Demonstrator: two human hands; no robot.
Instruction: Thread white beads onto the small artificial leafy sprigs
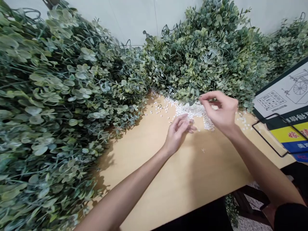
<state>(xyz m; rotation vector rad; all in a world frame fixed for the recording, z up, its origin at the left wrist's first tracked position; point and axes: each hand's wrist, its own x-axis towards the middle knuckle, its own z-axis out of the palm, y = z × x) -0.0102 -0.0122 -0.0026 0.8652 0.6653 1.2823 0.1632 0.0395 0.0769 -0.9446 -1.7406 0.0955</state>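
Observation:
My right hand [220, 109] is raised over the far part of the table, thumb and forefinger pinched on a small green sprig [192, 97] that hangs to the left of the fingertips. My left hand [178, 131] is lower and to the left, just in front of the white pieces [190, 110], its fingers bent and slightly blurred. Whether something small is between its fingers cannot be made out. Many small white pieces lie scattered and heaped behind both hands. One tiny pale star-shaped piece [203, 150] lies on the wood nearer to me.
Dense green foliage [55, 106] covers the left side, and more foliage [207, 54] stands along the back wall. At the right is a printed box [286, 106] with a black wire frame [269, 146] before it. The wooden table [149, 189] ends at the lower right.

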